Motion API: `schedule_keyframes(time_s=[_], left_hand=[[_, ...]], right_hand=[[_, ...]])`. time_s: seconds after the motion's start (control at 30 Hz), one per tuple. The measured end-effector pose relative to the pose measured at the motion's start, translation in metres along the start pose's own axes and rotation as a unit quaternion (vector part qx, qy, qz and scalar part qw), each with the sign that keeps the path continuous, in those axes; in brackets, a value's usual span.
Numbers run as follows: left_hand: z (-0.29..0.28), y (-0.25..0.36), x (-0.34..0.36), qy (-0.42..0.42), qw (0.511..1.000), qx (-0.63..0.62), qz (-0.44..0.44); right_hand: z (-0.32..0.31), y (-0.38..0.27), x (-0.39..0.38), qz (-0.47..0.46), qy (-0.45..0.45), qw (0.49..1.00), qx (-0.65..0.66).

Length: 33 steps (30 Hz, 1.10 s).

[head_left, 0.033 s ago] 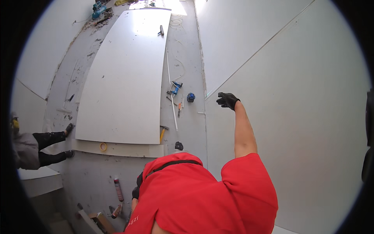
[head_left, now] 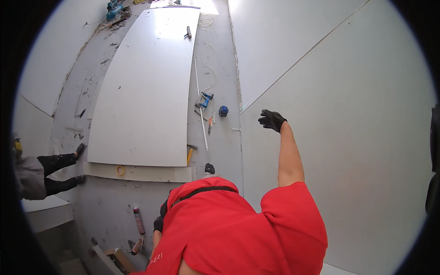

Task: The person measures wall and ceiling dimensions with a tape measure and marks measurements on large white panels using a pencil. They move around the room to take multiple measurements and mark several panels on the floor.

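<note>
My right hand [head_left: 272, 120], in a black glove, is held out at the right with fingers apart and empty, by a large pale wall panel [head_left: 348, 137]. My left hand [head_left: 158, 223], also gloved, is low beside my body, mostly hidden behind my red shirt, so its fingers cannot be made out. In front lies a long white board [head_left: 137, 91] with a dark tool [head_left: 188, 33] on it. Along its right side are a blue power tool [head_left: 205, 100], a blue device [head_left: 223, 111], an orange-handled tool [head_left: 210, 123], white strips and a yellow-handled hammer [head_left: 189, 154].
Another person [head_left: 34, 176] in dark trousers is at the left. A tape roll [head_left: 120, 170] lies on a strip below the board. A caulk tube [head_left: 139, 220], a sealant gun [head_left: 136, 246] and cardboard [head_left: 117, 259] are at lower left. A teal machine [head_left: 113, 11] stands at the far left back.
My right hand has moved slightly to the right, its fingers still apart. The floor items sit slightly higher in the picture.
</note>
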<state>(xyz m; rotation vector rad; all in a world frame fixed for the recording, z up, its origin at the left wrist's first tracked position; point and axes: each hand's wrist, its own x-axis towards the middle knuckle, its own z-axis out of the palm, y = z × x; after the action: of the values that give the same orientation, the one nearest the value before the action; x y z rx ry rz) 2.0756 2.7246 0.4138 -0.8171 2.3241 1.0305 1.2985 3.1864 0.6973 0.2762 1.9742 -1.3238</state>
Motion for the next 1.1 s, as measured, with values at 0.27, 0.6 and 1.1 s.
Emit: schedule_keyframes(time_s=[0.27,0.6,1.1], left_hand=[[-0.056,-0.050,0.098,0.013,0.998,0.037,0.050],[-0.064,-0.035,0.185,0.073,0.977,-0.201,0.002],[0.020,-0.063,0.085,0.014,0.960,0.182,0.213]], right_hand=[[-0.130,0.178,-0.118,0.062,0.162,0.974,0.147],[-0.165,0.204,-0.128,0.040,0.237,0.960,0.142],[-0.129,0.209,-0.120,0.086,0.303,0.949,-0.004]])
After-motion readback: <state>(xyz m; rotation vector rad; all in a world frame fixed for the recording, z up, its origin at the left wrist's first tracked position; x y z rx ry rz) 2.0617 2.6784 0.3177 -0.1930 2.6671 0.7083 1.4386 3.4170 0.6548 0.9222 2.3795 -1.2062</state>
